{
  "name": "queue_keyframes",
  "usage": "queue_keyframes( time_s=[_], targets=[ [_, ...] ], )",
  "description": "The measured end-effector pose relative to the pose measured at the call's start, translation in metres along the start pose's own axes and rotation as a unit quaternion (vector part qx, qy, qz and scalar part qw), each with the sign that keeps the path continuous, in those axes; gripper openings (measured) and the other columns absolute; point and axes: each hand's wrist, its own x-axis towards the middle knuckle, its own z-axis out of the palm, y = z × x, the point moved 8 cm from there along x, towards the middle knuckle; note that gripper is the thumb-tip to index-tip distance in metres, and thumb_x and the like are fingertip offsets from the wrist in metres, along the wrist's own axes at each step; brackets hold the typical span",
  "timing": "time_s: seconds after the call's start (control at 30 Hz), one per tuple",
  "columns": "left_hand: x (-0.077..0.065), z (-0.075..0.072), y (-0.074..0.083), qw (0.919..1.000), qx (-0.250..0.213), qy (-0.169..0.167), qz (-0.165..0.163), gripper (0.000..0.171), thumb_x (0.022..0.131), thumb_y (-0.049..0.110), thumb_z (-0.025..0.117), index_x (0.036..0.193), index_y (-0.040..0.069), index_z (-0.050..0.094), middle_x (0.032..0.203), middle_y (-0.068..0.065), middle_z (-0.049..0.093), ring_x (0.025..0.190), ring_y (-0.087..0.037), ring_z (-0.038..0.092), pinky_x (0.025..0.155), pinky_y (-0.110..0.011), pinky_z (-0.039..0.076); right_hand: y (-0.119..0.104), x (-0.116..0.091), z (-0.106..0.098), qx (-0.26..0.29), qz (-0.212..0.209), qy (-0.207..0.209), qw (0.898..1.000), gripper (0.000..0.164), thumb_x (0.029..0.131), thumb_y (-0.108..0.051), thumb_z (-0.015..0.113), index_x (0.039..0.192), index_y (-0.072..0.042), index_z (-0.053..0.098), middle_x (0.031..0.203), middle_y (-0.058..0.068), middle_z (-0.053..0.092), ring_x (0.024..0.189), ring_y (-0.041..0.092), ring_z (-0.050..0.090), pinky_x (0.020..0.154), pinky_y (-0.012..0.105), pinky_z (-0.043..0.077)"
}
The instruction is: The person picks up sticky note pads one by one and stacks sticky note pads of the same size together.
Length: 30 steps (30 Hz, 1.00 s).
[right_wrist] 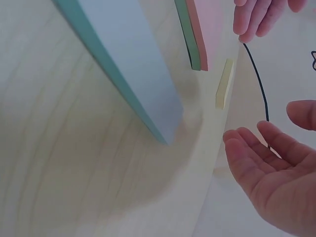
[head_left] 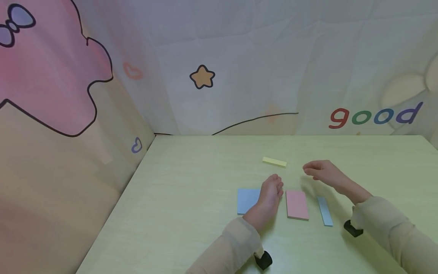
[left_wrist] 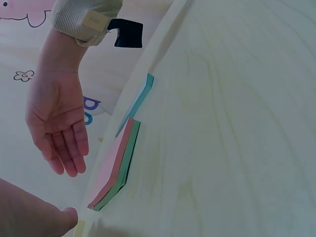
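Observation:
My left hand point(head_left: 268, 198) hovers over the right edge of a blue square sticky note pad point(head_left: 247, 201), partly covering it, and holds nothing. Farther right, my right hand point(head_left: 325, 175) is raised above the table, its fingers loosely bent and nothing between them. Between the two hands lies a pink sticky note pad point(head_left: 297, 205); the left wrist view shows a green layer point(left_wrist: 116, 185) beneath the pink. A narrow blue pad point(head_left: 324, 211) lies below the right hand. Beyond the left fingertips is a narrow yellow pad point(head_left: 274, 162).
A pale wood-grain table point(head_left: 178, 190) carries the pads. Behind it hangs a printed cloth point(head_left: 239, 83) with a star and the word "good". Another printed cloth surface point(head_left: 78, 182) runs along the left side. Each wrist bears a dark device point(head_left: 263, 260).

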Motion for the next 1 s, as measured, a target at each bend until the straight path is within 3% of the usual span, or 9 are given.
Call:
queue_keyframes(
  time_s=[0.2, 0.4, 0.67, 1.0],
  targets=[
    [0.007, 0.000, 0.000, 0.9999, 0.008, 0.015, -0.001, 0.055, 0.081, -0.005, 0.043, 0.133, -0.007, 0.029, 0.139, -0.022, 0.030, 0.129, -0.033, 0.028, 0.103, -0.042, 0.027, -0.002, 0.004, 0.000, 0.010, -0.010, -0.011, 1.000, 0.045, 0.094, -0.021, 0.039, 0.123, 0.013, 0.039, 0.124, 0.032, 0.043, 0.111, 0.041, 0.045, 0.089, 0.048, 0.042],
    [0.015, 0.000, -0.002, 0.9993, 0.013, 0.034, -0.004, 0.058, 0.075, -0.007, 0.047, 0.131, -0.007, 0.033, 0.138, -0.023, 0.032, 0.120, -0.028, 0.039, 0.099, -0.040, 0.032, -0.003, 0.013, 0.004, 0.010, -0.021, -0.024, 0.999, 0.044, 0.094, -0.017, 0.039, 0.125, 0.013, 0.037, 0.125, 0.033, 0.042, 0.111, 0.042, 0.046, 0.090, 0.050, 0.040],
    [0.024, 0.001, -0.002, 0.9988, 0.023, 0.042, -0.002, 0.056, 0.075, -0.007, 0.046, 0.130, -0.006, 0.037, 0.138, -0.021, 0.033, 0.127, -0.031, 0.031, 0.103, -0.041, 0.028, -0.005, 0.023, 0.010, -0.003, -0.028, -0.036, 0.999, 0.043, 0.093, -0.015, 0.040, 0.127, 0.012, 0.036, 0.128, 0.031, 0.040, 0.115, 0.042, 0.042, 0.093, 0.053, 0.036],
    [0.034, -0.001, 0.000, 0.9972, 0.052, 0.054, 0.000, 0.056, 0.073, -0.010, 0.045, 0.128, -0.007, 0.039, 0.136, -0.020, 0.036, 0.126, -0.030, 0.032, 0.102, -0.042, 0.030, -0.007, 0.031, 0.017, -0.005, -0.029, -0.059, 0.998, 0.044, 0.091, -0.008, 0.039, 0.129, 0.013, 0.032, 0.131, 0.033, 0.035, 0.120, 0.045, 0.034, 0.096, 0.054, 0.032]
  ],
)
